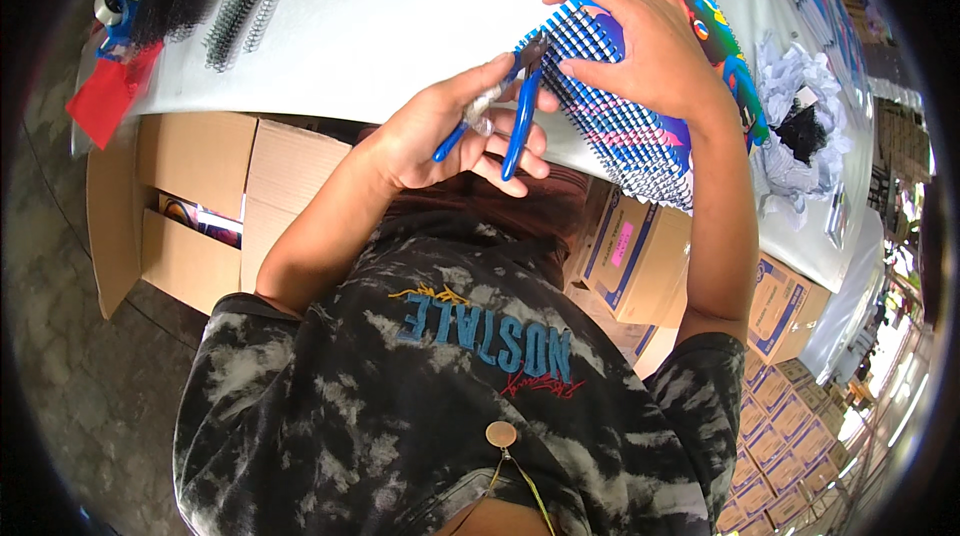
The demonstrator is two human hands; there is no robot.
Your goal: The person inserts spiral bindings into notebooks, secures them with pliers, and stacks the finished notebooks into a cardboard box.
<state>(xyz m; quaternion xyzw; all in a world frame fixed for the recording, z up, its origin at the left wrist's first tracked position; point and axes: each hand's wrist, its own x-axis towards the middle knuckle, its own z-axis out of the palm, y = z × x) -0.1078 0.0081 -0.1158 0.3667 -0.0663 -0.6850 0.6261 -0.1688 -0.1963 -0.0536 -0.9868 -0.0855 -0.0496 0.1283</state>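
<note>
On the white table (400, 6), at its near edge, I am watching a colourful spiral notebook (640, 126) lying with its coil running diagonally away to the right. My right hand (650, 36) is pressing flat and spread on the cover, fingers touching the coil. My left hand (440, 136) is gripping the blue-handled pliers (520, 106), whose nose is pointing up into the coil's upper end just beside the right fingertips.

Bright daylight, glare at right, dark bent fisheye rim.
</note>
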